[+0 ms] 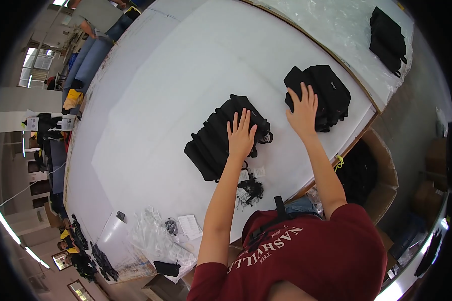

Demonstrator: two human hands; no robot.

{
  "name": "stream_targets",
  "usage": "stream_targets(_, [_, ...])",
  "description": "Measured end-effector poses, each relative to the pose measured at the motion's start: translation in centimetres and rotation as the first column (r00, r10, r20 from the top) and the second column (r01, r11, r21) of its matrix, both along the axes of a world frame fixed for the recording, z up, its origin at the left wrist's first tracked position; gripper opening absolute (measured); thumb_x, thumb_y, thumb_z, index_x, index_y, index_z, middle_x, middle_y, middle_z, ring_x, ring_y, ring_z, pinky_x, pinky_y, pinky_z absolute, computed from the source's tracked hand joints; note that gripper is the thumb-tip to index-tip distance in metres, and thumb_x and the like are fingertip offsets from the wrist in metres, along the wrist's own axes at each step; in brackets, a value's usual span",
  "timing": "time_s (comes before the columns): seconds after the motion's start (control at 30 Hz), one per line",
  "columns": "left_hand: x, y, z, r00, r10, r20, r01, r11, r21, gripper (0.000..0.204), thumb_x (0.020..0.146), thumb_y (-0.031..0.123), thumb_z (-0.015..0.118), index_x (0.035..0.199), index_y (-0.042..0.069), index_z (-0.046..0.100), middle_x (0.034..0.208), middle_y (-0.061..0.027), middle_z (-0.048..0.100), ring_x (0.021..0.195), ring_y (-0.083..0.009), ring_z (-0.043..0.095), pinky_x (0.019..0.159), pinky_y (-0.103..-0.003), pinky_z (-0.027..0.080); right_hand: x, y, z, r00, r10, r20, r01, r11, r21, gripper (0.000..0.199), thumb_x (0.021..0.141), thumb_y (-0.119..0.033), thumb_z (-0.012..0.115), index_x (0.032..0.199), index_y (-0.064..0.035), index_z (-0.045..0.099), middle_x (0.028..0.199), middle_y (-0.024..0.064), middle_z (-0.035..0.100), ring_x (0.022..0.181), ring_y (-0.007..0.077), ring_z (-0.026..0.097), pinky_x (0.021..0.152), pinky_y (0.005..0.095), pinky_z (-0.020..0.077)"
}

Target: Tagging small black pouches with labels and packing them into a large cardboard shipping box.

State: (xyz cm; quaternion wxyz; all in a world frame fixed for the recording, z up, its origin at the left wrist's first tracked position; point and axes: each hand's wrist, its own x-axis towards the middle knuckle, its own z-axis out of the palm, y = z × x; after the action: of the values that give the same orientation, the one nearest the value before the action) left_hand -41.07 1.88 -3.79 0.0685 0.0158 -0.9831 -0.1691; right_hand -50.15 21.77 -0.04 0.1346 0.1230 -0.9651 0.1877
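My left hand [241,136] lies flat, fingers spread, on top of a row of black fabric bags [216,138] stacked overlapping on the white table [150,100]. Over to the right, my right hand [303,110] rests palm down with fingers apart on the near edge of a second pile of black bags [324,93]. Neither hand grips anything. Below the left pile lie small white tags and a tangle of black cords [250,189].
Another stack of black bags [386,37] sits on clear plastic sheeting at the far right. A cardboard box [379,170] with dark contents stands beside the table's edge. Crumpled clear plastic wrappers [158,238] and paper slips lie at the near left. A person sits at the far end.
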Motion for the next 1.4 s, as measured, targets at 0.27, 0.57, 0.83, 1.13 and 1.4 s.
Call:
stream_targets(0.27, [-0.4, 0.6, -0.5, 1.000, -0.011, -0.001, 0.011, 1.000, -0.014, 0.052, 0.097, 0.038, 0.038, 0.143, 0.015, 0.032, 0.149, -0.0013, 0.029, 0.138, -0.0273, 0.023, 0.110, -0.049, 0.015, -3.4, 6.3, -1.9, 0.992, -0.039, 0.117, 0.071, 0.959, -0.276, 0.054, 0.072, -0.018, 0.065, 0.124, -0.0226, 0.055, 0.128, 0.0123, 0.049, 0.116, 0.0312, 0.046, 0.097, 0.0414, 0.0382])
stream_targets(0.57, [0.0, 0.4, -0.7, 1.000, 0.000, 0.026, 0.000, 1.000, 0.012, 0.051, 0.096, 0.038, 0.040, 0.142, 0.016, 0.034, 0.149, -0.0012, 0.029, 0.137, -0.0268, 0.025, 0.111, -0.049, 0.016, -3.0, 3.5, -3.9, 0.979, -0.202, 0.000, 0.202, 0.978, 0.055, 0.061, 0.072, -0.013, 0.066, 0.130, -0.0267, 0.050, 0.134, 0.0180, 0.039, 0.120, 0.0382, 0.036, 0.101, 0.0506, 0.0271])
stream_targets(0.83, [-0.1, 0.6, -0.3, 0.999, 0.006, 0.036, -0.007, 1.000, 0.017, 0.051, 0.096, 0.037, 0.041, 0.141, 0.014, 0.036, 0.148, -0.0006, 0.030, 0.137, -0.0266, 0.025, 0.111, -0.048, 0.015, -3.7, 1.4, -2.2, 0.983, -0.065, 0.170, 0.095, 0.979, -0.178, 0.050, 0.073, -0.015, 0.065, 0.122, -0.0260, 0.057, 0.132, 0.0136, 0.041, 0.122, 0.0341, 0.036, 0.099, 0.0475, 0.0290])
stream_targets(1.13, [0.4, 0.4, -0.4, 0.999, -0.001, 0.033, 0.000, 1.000, 0.022, 0.050, 0.095, 0.037, 0.042, 0.141, 0.015, 0.037, 0.148, -0.0006, 0.030, 0.137, -0.0271, 0.026, 0.111, -0.048, 0.016, -3.2, 4.8, -2.8, 0.975, -0.206, 0.081, 0.209, 0.977, -0.036, 0.063, 0.068, -0.020, 0.074, 0.127, -0.0290, 0.053, 0.131, 0.0138, 0.042, 0.121, 0.0310, 0.039, 0.099, 0.0457, 0.0321])
stream_targets(1.4, [0.6, 0.3, -0.2, 0.999, 0.017, 0.031, -0.018, 1.000, 0.015, 0.050, 0.095, 0.037, 0.042, 0.139, 0.013, 0.038, 0.147, -0.0023, 0.032, 0.137, -0.0272, 0.026, 0.111, -0.047, 0.016, -2.3, -1.5, -0.4, 0.852, 0.394, 0.345, 0.181, 0.396, -0.900, 0.047, 0.076, -0.027, 0.072, 0.120, -0.0145, 0.061, 0.105, 0.0131, 0.065, 0.094, 0.0226, 0.061, 0.082, 0.0293, 0.0468])
